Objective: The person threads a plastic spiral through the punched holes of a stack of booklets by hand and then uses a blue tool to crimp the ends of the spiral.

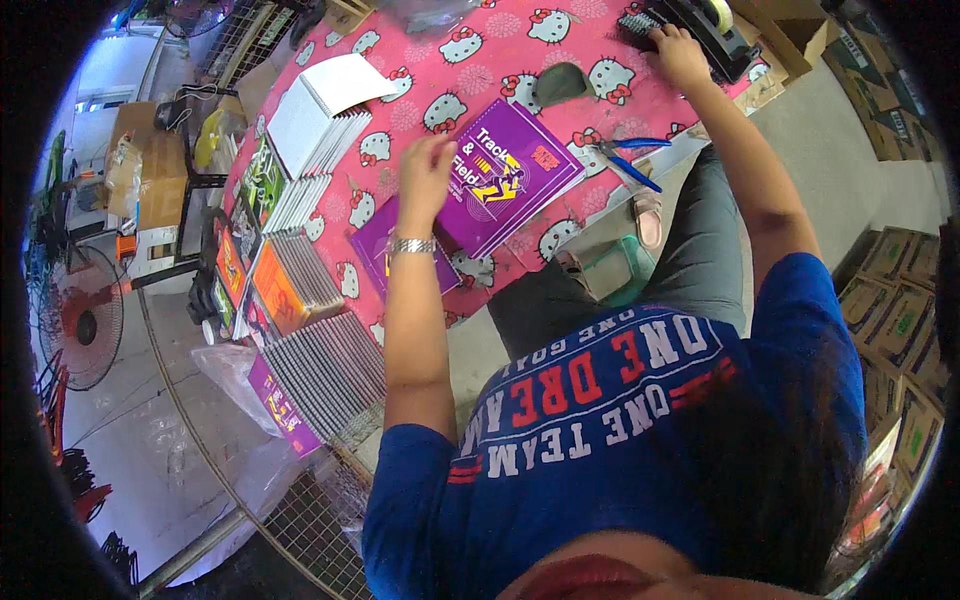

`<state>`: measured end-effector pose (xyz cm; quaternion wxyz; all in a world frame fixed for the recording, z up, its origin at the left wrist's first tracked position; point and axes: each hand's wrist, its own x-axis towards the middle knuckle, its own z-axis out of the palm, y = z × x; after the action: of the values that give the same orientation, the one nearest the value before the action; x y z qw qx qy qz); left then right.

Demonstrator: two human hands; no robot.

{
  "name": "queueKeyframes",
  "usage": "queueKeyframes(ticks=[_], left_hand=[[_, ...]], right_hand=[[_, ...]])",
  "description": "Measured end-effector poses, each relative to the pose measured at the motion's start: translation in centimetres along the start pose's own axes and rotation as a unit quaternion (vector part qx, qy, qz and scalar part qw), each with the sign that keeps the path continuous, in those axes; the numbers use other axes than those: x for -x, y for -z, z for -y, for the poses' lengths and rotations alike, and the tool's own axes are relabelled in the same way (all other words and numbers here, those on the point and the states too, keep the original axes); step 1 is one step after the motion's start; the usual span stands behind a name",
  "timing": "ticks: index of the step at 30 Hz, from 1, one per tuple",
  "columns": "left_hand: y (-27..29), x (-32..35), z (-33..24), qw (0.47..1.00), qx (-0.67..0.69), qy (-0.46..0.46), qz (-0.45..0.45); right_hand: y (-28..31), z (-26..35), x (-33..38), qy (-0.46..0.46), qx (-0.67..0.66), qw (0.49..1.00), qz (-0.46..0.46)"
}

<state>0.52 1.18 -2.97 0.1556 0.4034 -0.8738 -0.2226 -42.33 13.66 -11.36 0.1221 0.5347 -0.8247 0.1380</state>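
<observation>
My left hand (428, 168), with a metal watch band at its wrist, is closed with fingers curled together over the left edge of a stack of purple notebooks (520, 175); anything pinched there is too small to make out. Another purple notebook (372, 245) lies partly under my left wrist. My right hand (682, 58) reaches to the far right, its bent fingers slightly apart at a pile of thin black coils (636, 28). Beside these coils stands a black tape dispenser (722, 40) with a yellowish roll. Blue-handled pliers (635, 165) lie right of the purple stack.
The pink patterned tablecloth (462, 90) bears a dark greenish pad (562, 85). Stacked spiral notebooks (325, 375) line the left edge, with white-paged ones (318, 120) farther back. A fan (85, 325) stands left; cardboard boxes (890, 290) are piled right.
</observation>
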Motion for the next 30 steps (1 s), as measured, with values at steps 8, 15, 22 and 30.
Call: queueKeyframes(ticks=[8, 15, 22, 30], left_hand=[[-1.1, -1.9, 1.7, 0.995, 0.032, 0.074, 0.066], [7.2, 1.6, -7.2, 0.998, 0.06, 0.029, -0.012], [6.0, 5.2, -8.1, 0.976, -0.12, -0.148, -0.101], [4.2, 4.7, -8.8, 0.959, -0.159, -0.156, -0.177]], right_hand=[[1.8, 1.4, -3.8, 0.024, -0.123, 0.992, 0.017], [10.3, 9.0, -1.3, 0.101, -0.373, 0.922, -0.008], [15.5, 17.3, 4.4, 0.274, -0.529, 0.798, 0.092], [15.2, 18.5, 4.4, 0.286, -0.511, 0.811, 0.017]])
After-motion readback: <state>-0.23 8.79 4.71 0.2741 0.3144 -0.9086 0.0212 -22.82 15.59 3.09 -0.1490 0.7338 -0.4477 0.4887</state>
